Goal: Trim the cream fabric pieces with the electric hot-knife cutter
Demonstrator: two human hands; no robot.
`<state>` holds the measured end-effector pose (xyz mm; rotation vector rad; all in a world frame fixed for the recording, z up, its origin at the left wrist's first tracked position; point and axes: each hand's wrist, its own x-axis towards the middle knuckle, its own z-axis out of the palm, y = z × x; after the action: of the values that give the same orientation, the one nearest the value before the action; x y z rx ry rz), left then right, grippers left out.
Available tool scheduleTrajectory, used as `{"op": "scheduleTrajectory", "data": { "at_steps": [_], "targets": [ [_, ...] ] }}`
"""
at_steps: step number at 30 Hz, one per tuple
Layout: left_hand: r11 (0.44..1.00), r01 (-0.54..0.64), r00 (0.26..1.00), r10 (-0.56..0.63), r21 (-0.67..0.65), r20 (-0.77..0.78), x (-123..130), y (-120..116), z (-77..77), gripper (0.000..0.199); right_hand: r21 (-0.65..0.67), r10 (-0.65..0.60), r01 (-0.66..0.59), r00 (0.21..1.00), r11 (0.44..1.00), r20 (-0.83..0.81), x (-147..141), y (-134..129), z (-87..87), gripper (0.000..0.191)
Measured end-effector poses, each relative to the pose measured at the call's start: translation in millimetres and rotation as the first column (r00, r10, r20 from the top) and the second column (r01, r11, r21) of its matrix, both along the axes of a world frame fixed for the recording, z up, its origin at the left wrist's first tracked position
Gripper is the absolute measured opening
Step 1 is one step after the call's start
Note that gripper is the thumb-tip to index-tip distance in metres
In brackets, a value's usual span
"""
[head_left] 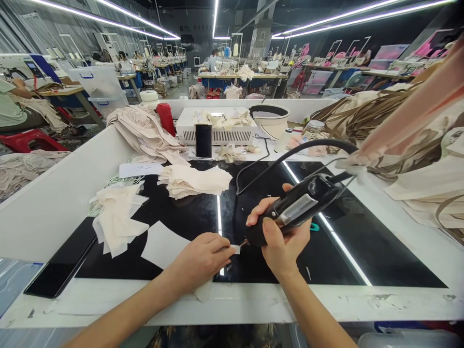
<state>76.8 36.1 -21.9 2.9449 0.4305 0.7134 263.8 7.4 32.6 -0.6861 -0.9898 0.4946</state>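
- left grip point(201, 261): closed, fingertips pinching a small pale strip point(236, 249) over the near middle of the black panel point(337, 263); likely pinched by one end so the other sticks out free
- right grip point(284, 239): closed round the thick body of a black corded tool point(290, 212), above the panel right of its middle; tool tilted, narrow tip point(244, 243) down at the strip's free end, probably for close control; contact or tiny gap, can't tell
- black cord point(293, 151) arches from the tool's rear over the panel's far part, seemingly keeping slack off the hands
- white sheet point(163, 245) lies on the panel's near left part, beside the left grip
- cream fabric stack point(195, 181) on the panel's far left part, second fabric pile point(118, 215) over its left side; both likely set there for easy reach by the left hand
- long dark slab point(60, 263) at the panel's left near corner, maybe a phone
- small teal item point(314, 227) on the panel, just right of the right grip
- white vented box point(217, 128) on the white surface point(253, 304) beyond the panel's far edge, probably back there to leave working room
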Motion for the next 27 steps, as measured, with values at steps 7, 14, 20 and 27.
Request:
{"op": "scheduleTrajectory", "data": {
  "at_steps": [7, 14, 20, 27],
  "targets": [
    [1.000, 0.007, 1.000, -0.007, -0.017, -0.022, -0.7, -0.4, 2.3, 0.024, -0.020, -0.014, 0.014, 1.000, 1.000, 0.017, -1.3, -0.7, -3.0, 0.050],
    [1.000, 0.007, 1.000, -0.007, -0.008, -0.008, 0.4, -0.6, 3.9, 0.021, -0.024, -0.008, 0.008, 1.000, 1.000, -0.019, -2.0, -6.2, 0.4, 0.049],
    [0.999, 0.009, 1.000, -0.010, -0.030, -0.008, 0.4, -0.4, 3.7, 0.021, -0.053, 0.003, -0.002, 1.000, 0.999, 0.010, -5.4, -11.0, -3.4, 0.043],
    [0.998, 0.000, 1.000, -0.001, -0.070, -0.012, -9.6, -3.4, 4.7, 0.018, -0.050, 0.009, -0.008, 1.000, 0.999, 0.004, -3.7, -10.6, 0.3, 0.046]
  ]
}}
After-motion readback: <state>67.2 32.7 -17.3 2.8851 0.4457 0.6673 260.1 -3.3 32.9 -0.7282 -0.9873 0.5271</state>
